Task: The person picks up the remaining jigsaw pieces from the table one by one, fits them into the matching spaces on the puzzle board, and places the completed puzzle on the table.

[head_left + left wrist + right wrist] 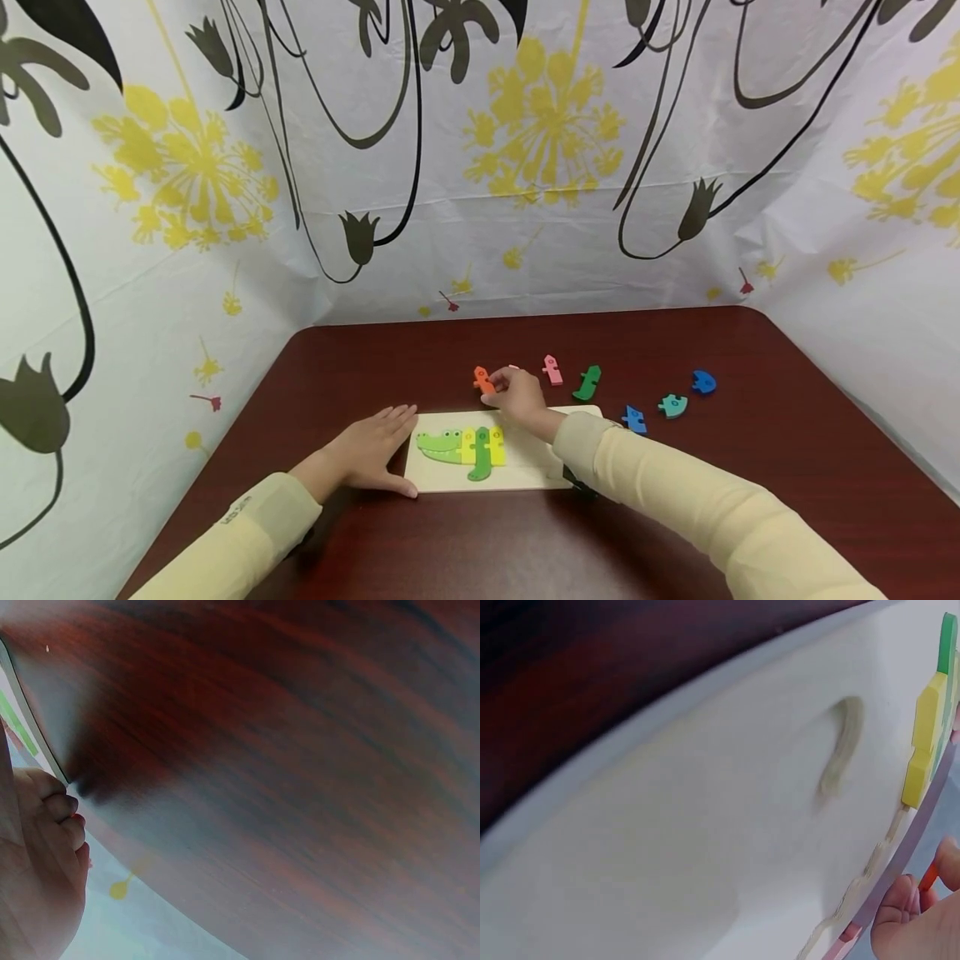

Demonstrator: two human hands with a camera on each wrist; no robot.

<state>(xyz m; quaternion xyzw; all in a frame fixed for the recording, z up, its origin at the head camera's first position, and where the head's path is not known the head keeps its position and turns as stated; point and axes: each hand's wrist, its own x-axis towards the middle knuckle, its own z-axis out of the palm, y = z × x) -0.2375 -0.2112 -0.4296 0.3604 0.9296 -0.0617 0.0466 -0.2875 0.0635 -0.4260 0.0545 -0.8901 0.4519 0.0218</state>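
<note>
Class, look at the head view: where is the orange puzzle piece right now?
The orange piece is pinched in the right hand, just beyond the far edge of the puzzle board, left of the pink piece.

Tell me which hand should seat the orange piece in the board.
Right. The right hand already pinches the orange piece just behind the board; the left hand lies flat against the board's left edge, steadying it.

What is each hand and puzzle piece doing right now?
Left hand: flat on the table, touching the board's left edge.
Right hand: pinches the orange piece.
Board: lies flat, partly filled.
Crocodile head: set in the board.
Pink piece: loose on the table.
Green piece: loose.
Blue pieces: loose.
Teal piece: loose.
</note>
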